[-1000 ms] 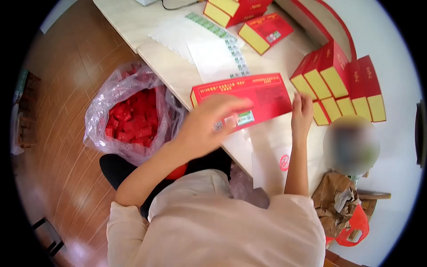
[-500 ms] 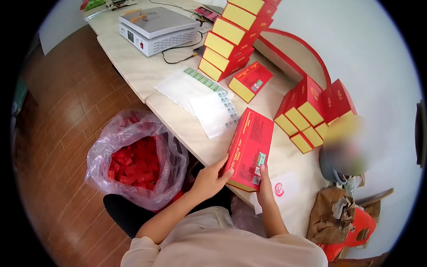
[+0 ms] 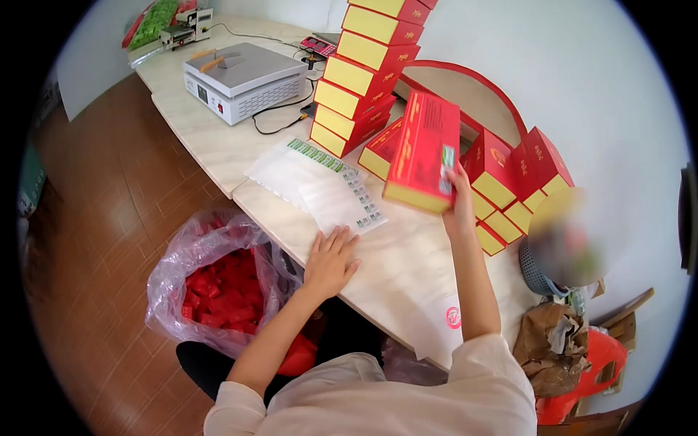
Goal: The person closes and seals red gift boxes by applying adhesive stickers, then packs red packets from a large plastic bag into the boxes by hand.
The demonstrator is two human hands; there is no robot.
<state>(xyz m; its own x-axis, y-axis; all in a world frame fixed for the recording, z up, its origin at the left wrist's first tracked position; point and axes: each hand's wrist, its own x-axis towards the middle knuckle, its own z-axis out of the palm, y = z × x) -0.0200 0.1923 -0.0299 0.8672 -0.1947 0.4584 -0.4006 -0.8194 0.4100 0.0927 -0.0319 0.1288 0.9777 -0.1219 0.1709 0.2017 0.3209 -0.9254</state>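
Note:
My right hand (image 3: 458, 200) grips the near right corner of a red and yellow gift box (image 3: 425, 145), raised above the table and tilted. A small green and white sticker shows on its top by my thumb. Partly hidden behind it, another red box (image 3: 376, 154) lies on the table. My left hand (image 3: 330, 263) is empty, fingers spread, at the table's front edge. Just beyond its fingertips are white sticker sheets (image 3: 291, 171) with green labels along their edges.
A tall stack of boxes (image 3: 360, 73) stands behind, and more boxes (image 3: 502, 182) are piled at right. A grey heating plate (image 3: 247, 73) sits at far left. A plastic bag (image 3: 171, 291) of red packets stands on the floor. Crumpled brown paper (image 3: 549, 349) is at lower right.
The gift box has moved up and away from me in my right hand. My left hand has let go of it and come down at the table edge.

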